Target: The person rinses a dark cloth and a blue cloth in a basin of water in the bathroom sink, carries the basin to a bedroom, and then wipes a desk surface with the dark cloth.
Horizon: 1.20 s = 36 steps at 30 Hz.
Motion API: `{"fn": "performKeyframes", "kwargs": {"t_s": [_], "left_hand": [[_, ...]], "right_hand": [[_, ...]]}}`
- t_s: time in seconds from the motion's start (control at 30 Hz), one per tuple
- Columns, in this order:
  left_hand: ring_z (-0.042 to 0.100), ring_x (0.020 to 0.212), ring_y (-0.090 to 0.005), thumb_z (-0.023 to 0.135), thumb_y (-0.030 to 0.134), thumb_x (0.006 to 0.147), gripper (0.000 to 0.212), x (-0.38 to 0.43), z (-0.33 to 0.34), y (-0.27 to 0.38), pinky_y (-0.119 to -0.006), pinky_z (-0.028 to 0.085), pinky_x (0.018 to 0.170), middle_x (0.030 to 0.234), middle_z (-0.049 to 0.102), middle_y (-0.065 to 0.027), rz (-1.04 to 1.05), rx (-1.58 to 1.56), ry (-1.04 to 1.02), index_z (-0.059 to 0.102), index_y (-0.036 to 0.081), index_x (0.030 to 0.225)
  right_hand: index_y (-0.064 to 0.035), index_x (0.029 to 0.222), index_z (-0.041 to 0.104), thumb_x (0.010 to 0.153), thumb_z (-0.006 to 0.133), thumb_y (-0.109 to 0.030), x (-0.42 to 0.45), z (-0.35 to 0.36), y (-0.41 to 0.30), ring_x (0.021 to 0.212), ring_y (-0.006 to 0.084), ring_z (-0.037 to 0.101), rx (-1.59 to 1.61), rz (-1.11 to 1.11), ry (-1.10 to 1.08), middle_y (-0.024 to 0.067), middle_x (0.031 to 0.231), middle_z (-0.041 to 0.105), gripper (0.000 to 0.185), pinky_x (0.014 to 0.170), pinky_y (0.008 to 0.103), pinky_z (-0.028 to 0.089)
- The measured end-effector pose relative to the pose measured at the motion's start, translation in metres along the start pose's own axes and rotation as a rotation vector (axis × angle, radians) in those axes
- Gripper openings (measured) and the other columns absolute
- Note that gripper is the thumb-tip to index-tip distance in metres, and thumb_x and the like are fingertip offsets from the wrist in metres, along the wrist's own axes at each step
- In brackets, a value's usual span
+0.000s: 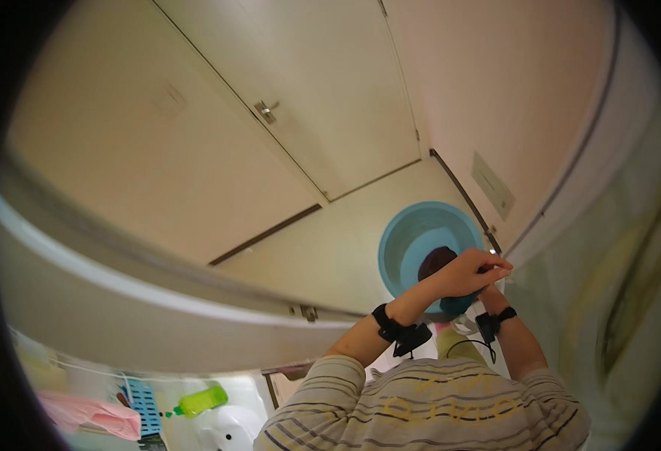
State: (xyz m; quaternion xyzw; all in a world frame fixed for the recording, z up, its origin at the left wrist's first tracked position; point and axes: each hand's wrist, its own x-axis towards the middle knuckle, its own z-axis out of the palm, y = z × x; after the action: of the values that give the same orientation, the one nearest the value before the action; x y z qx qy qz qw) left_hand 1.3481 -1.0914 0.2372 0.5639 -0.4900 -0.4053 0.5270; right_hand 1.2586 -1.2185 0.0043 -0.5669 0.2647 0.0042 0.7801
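A light blue round basin [397, 246] stands on the floor before me, with a dark maroon item, likely cloth [436, 262], inside it. My left hand [471, 273] reaches over the basin's right side, its fingers pointing right toward the wall. Under its palm shows a dark teal item, perhaps cloth [458, 305], by the basin's near rim. My right hand [493, 295] is just below the left and mostly covered by it. Whether either hand grips something is hidden. Both wrists wear black straps with small devices.
Ahead is a closed pale door with a metal lever handle [265, 111]. A plate [492, 183] is on the right wall. At lower left, a green bottle [202, 401], a blue perforated basket [143, 407] and pink cloth [91, 414] lie near a white basin fixture [239, 431].
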Motion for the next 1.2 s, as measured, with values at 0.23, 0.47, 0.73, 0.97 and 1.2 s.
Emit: {"fn": "performKeyframes", "kwargs": {"t_s": [0.23, 0.47, 0.73, 0.97, 1.2], "left_hand": [[0.052, 0.052, -0.0072, 0.052, 0.020, 0.093, 0.029, 0.031, -0.143, -0.007, -0.023, 0.041, 0.050, 0.067, 0.059, -0.0036, -0.109, -0.097, 0.164, 0.062, -0.002, 0.109], [0.052, 0.053, -0.0070, 0.051, 0.024, 0.094, 0.030, 0.037, -0.239, -0.052, -0.022, 0.041, 0.050, 0.064, 0.056, -0.0013, -0.219, -0.203, 0.398, 0.062, 0.001, 0.111], [0.054, 0.051, -0.0083, 0.056, 0.022, 0.091, 0.025, 0.026, -0.301, -0.047, -0.024, 0.044, 0.049, 0.064, 0.059, -0.0032, -0.282, 0.123, 0.820, 0.065, 0.004, 0.106], [0.055, 0.050, -0.0101, 0.058, 0.021, 0.089, 0.024, -0.010, -0.209, -0.024, -0.026, 0.045, 0.050, 0.064, 0.060, -0.0053, -0.409, 0.193, 1.256, 0.065, 0.004, 0.104], [0.058, 0.053, -0.0122, 0.058, 0.025, 0.089, 0.026, 0.001, -0.102, 0.002, -0.028, 0.047, 0.053, 0.070, 0.064, -0.0083, -0.738, 0.123, 2.017, 0.065, 0.006, 0.104]], "right_hand": [[0.0005, 0.109, 0.057, 0.074, 0.056, -0.003, 0.177, 0.001, -0.041, 0.093, 0.0218, 0.058, -0.012, -0.032, 0.023, 0.0095, 0.101, 0.061, 0.035, 0.081, 0.0323, 0.046], [0.0006, 0.118, 0.049, 0.067, 0.055, 0.002, 0.296, 0.009, -0.052, 0.093, 0.0243, 0.059, -0.022, 0.080, 0.087, 0.0126, 0.105, 0.059, 0.051, 0.080, 0.0337, 0.047], [0.0008, 0.123, 0.045, 0.067, 0.051, 0.004, 0.405, 0.057, -0.128, 0.097, 0.0263, 0.058, -0.010, 0.186, -0.170, 0.0137, 0.108, 0.058, 0.056, 0.082, 0.0360, 0.048], [-0.0003, 0.127, 0.041, 0.065, 0.048, 0.006, 0.418, 0.068, -0.143, 0.096, 0.0275, 0.057, -0.161, 0.167, -0.380, 0.0140, 0.110, 0.056, 0.062, 0.083, 0.0357, 0.047], [-0.0032, 0.120, 0.045, 0.070, 0.050, 0.001, 0.475, 0.117, -0.165, 0.081, 0.0248, 0.057, -0.268, 0.257, -0.741, 0.0106, 0.099, 0.056, 0.050, 0.072, 0.0384, 0.049]]}}
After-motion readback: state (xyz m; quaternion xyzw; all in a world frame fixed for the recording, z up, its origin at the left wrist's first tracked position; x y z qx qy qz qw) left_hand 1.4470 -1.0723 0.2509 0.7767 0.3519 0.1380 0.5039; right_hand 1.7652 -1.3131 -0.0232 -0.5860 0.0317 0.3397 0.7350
